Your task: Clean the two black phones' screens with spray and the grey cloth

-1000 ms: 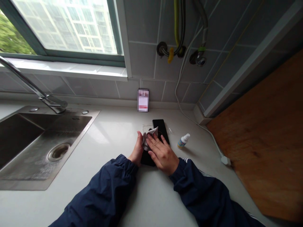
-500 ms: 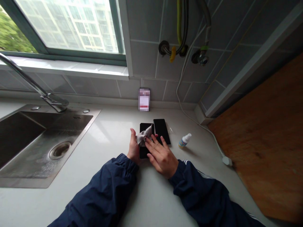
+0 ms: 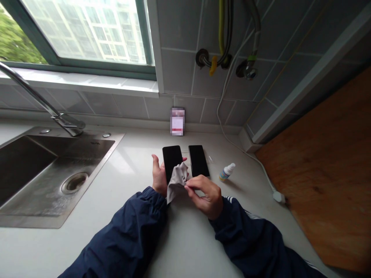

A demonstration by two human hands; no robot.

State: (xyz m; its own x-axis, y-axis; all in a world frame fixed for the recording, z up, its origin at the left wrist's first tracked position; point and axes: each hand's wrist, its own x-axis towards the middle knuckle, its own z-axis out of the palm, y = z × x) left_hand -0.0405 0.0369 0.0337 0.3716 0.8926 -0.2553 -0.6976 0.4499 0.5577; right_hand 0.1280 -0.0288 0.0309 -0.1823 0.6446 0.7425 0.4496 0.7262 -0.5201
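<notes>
My left hand [image 3: 160, 178] holds a black smartphone [image 3: 172, 157] from beneath, thumb up at the left edge and fingertips showing past the right edge. A light grey cloth [image 3: 177, 181] hangs over the phone's lower part and hides it. Pinched between the thumb and fingers of my right hand [image 3: 205, 195] is the right side of that cloth. Just right of the held phone, a second dark smartphone [image 3: 198, 161] lies flat on the white counter [image 3: 185, 247]. A small spray bottle [image 3: 226, 172] with a white cap stands farther right.
A steel sink [image 3: 95, 181] with a chrome faucet [image 3: 68, 125] is set in the counter at left. Against the tiled wall leans an upright blurred screen [image 3: 177, 122]. A white cable with a plug [image 3: 278, 197] runs down at right beside a wooden panel [image 3: 324, 170].
My left hand has tilted the phone and shifted it left, away from the second one. My right hand has gone from flat fingers on the bunched cloth to pinching it, and the cloth hangs looser.
</notes>
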